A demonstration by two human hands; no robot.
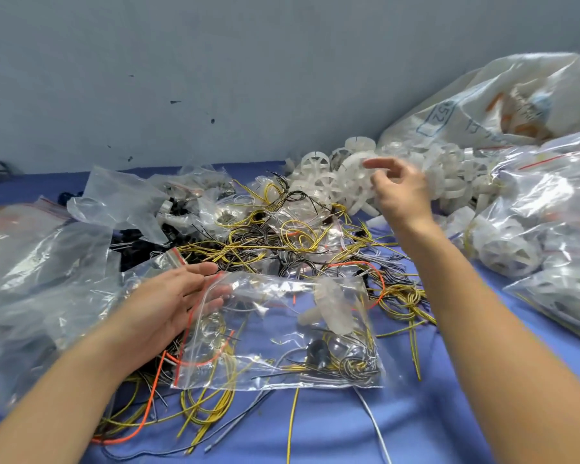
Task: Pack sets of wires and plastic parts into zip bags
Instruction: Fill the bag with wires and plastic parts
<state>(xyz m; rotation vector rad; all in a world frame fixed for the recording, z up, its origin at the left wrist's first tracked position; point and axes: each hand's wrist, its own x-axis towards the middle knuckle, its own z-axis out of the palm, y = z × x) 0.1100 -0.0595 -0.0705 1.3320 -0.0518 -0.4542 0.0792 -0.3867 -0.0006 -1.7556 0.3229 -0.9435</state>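
**Bag mouth held, right hand at the wheels**

I see the zip bag lying flat on the blue surface, mouth to the left, with wires and a white plastic part inside. Left hand: fingers straight, tips just inside the bag mouth. Right hand: over the pile of white wheels, fingers loosely curled; blurred, so I cannot tell if it pinches one. Loose wires lie between the bag and the wheels. Filled bags sit at right.
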